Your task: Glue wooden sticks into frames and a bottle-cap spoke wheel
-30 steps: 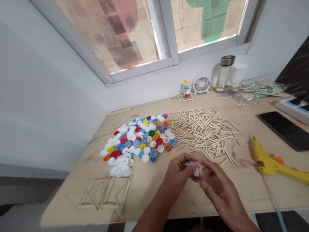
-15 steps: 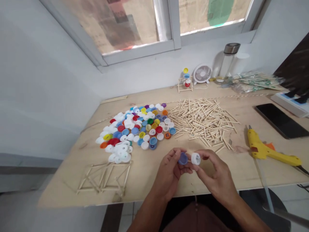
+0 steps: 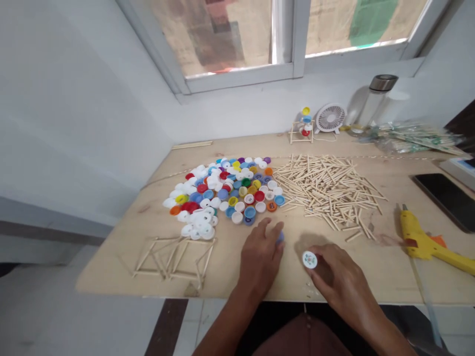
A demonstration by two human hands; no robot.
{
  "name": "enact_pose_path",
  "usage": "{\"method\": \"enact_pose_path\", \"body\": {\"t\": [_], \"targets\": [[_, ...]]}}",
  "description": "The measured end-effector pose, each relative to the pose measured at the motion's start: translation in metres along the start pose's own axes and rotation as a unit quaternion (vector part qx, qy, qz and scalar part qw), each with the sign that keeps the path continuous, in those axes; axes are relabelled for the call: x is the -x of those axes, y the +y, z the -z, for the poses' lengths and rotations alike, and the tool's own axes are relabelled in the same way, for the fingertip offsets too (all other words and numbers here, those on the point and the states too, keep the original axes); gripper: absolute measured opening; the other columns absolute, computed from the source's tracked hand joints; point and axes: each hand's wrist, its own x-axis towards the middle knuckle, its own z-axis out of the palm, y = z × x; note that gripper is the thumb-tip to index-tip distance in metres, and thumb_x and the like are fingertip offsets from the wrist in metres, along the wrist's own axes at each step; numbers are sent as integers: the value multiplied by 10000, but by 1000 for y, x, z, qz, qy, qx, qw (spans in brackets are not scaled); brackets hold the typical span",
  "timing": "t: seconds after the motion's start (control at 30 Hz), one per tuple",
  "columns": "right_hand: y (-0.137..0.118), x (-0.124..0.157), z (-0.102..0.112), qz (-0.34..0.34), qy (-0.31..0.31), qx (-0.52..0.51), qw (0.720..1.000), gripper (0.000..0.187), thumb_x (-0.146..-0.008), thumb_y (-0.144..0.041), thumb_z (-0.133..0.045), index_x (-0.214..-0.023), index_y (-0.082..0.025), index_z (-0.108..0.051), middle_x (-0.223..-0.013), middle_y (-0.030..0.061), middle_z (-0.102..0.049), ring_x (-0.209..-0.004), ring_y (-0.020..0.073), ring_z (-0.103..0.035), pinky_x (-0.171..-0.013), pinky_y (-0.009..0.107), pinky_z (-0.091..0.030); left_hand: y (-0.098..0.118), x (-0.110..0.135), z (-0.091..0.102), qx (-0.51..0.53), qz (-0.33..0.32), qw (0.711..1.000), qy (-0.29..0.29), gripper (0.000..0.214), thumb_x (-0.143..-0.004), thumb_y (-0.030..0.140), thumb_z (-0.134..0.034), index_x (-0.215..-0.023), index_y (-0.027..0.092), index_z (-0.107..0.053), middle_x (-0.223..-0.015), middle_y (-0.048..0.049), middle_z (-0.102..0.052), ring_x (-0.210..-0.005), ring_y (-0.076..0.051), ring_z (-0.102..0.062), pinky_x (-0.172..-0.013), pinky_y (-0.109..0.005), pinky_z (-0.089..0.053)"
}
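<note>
The right hand (image 3: 339, 274) pinches a white cap (image 3: 309, 259) in front of the stick pile (image 3: 326, 188). The left hand (image 3: 261, 254), lowered since earlier, partly covers a blue cap (image 3: 280, 238) front-left of the pile; its grip I cannot tell. These caps, close together before, are now apart. A cap heap (image 3: 222, 194) adjoins the pile's left.

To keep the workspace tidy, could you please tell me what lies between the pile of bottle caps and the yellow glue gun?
In the head view, a heap of short wooden sticks lies between the bottle caps and glue gun.
</note>
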Motion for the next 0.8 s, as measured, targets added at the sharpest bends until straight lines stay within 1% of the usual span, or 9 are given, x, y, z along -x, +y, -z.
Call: {"method": "enact_pose_path", "body": {"t": [0.07, 0.17, 0.27, 0.37, 0.47, 0.57, 0.63, 0.67, 0.8], "targets": [[-3, 0, 2, -3, -1, -11, 1000, 221, -866, -243, -551, -1085, -227, -525, -972, 55, -654, -911, 221, -607, -806, 378, -482, 8, 6, 6, 60, 5, 998, 5, 345, -852, 198, -511, -1189, 210, -583, -1259, -118, -564, -1087, -234, -562, -924, -399, -477], [-9, -2, 4, 1, -7, -35, 999, 214, -859, -246, -559, -1071, -234, -533, -944, 46, -641, -899, 213, -601, -776, 355, -487, 24, 16, 17, 203, 9, 977, -69, 314, -805, 232, -594, -1117, 227, -631, -1074, -58, -667, -981, -202, -595, -886, -336, -481], [-16, -6, 6, 10, -5, -40, 999, 208, -854, -230, -558, -1061, -238, -541, -910, 37, -633, -863, 206, -595, -742, 345, -481, 36, 23, 20, 294, 66, 945, -130, 338, -754, 172, -619, -1081, 249, -655, -963, -5, -708, -811, -161, -604, -782, -276, -479], [-22, -7, 5, 21, 19, -30, 999, 202, -862, -241, -550, -1063, -223, -546, -882, 45, -629, -827, 207, -589, -715, 345, -475, 41, 25, 15, 364, 136, 911, -138, 341, -742, 140, -586, -1064, 224, -656, -944, -4, -711, -751, -140, -587, -704, -244, -459], [-28, -6, 0, 41, 50, -18, 998, 210, -874, -207, -519, -1083, -202, -536, -871, 60, -629, -802, 211, -588, -698, 350, -467, 40, 26, 7, 425, 181, 877, -132, 271, -755, 185, -577, -1020, 181, -634, -865, -14, -692, -707, -131, -566, -663, -235, -443], [-33, -4, -4, 69, 47, -11, 996, 252, -873, -167, -514, -1122, -199, -520, -900, 68, -641, -815, 212, -594, -704, 352, -466, 35, 28, 3, 445, 200, 863, -132, 193, -766, 242, -578, -938, 163, -612, -760, 1, -640, -650, -117, -529, -616, -226, -423], [-34, -3, -6, 81, 27, -15, 996, 293, -870, -170, -527, -1161, -197, -504, -963, 79, -649, -867, 219, -601, -738, 362, -473, 28, 29, 3, 434, 198, 869, -129, 168, -771, 270, -573, -901, 165, -594, -722, 12, -607, -630, -113, -514, -593, -220, -413], [-33, -3, -6, 84, 17, -16, 996, 315, -869, -183, -538, -1181, -194, -496, -998, 85, -649, -899, 224, -602, -758, 368, -477, 24, 30, 5, 412, 197, 881, -123, 159, -775, 280, -570, -890, 171, -585, -717, 15, -599, -629, -114, -515, -589, -220, -413], [-23, -5, -7, 76, 7, 3, 997, 339, -865, -236, -556, -1199, -195, -511, -1071, 91, -650, -994, 235, -602, -849, 400, -481, 3, 32, 14, 199, 190, 960, -61, 158, -785, 296, -560, -912, 202, -574, -722, 15, -600, -636, -137, -543, -613, -251, -428]]}}
